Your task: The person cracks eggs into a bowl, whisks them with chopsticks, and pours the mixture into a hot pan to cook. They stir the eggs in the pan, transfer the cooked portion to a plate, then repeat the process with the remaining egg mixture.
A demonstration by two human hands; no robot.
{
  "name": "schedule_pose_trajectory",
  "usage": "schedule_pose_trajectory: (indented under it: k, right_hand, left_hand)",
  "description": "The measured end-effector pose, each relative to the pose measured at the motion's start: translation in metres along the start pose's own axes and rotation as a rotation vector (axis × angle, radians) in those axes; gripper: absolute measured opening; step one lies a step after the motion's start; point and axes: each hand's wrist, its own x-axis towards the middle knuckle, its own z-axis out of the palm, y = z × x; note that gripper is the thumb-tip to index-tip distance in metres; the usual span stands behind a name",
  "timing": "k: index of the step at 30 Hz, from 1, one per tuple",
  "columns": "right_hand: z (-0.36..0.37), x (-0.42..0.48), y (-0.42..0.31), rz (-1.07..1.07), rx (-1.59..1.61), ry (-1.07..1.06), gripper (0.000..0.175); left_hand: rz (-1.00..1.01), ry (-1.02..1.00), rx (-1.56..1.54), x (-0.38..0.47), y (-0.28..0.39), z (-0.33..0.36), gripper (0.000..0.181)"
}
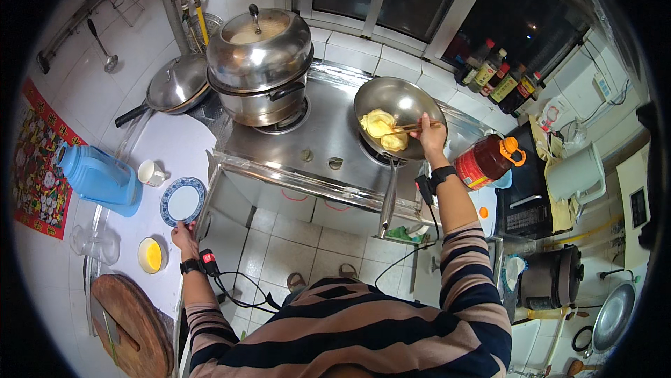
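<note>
A pair of wooden chopsticks (414,127) is held in my right hand (432,135), its tips at the yellow cooked egg (378,123) inside a steel wok (401,97). The wok rests on the right burner with its long handle towards me. On the left counter, my left hand (184,237) grips the near rim of a white plate with a blue patterned border (183,200). A bowl of yellow liquid (152,255) stands close to that hand, and a white mug (152,173) is beyond the plate.
A large lidded steamer pot (259,63) occupies the left burner, beside a lidded pan (177,84). On the left stand a blue jug (102,178) and a round wooden chopping board (133,320) with a cleaver. An oil bottle (485,160) is right of the wok; sauce bottles (498,76) line the windowsill.
</note>
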Motion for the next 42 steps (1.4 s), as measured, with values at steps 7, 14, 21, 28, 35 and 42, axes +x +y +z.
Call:
schedule_pose_trajectory:
  k: [7, 14, 21, 28, 35, 42]
  right_hand:
    - [-0.001, -0.017, 0.009, -0.103, 0.214, 0.091, 0.033]
    - [-0.012, -0.031, 0.011, 0.001, 0.420, 0.226, 0.028]
    - [-0.032, -0.033, 0.006, 0.005, 0.576, 0.310, 0.029]
    - [-0.059, -0.029, -0.012, -0.101, 0.628, 0.345, 0.025]
    - [-0.076, -0.029, -0.031, -0.076, 0.659, 0.380, 0.027]
    - [-0.076, -0.045, -0.062, -0.135, 0.739, 0.256, 0.026]
  left_hand:
    - [0.081, -0.182, 0.004, -0.071, 0.013, 0.000, 0.021]
    - [-0.005, -0.543, 0.142, -0.166, 0.026, 0.056, 0.012]
    - [-0.131, -0.865, 0.222, -0.235, 0.019, 0.142, 0.017]
    - [-0.164, -1.040, 0.135, -0.282, -0.008, 0.208, 0.029]
    - [-0.268, -1.077, 0.050, -0.298, -0.033, 0.232, 0.029]
    - [-0.304, -1.047, -0.012, -0.300, -0.049, 0.236, 0.036]
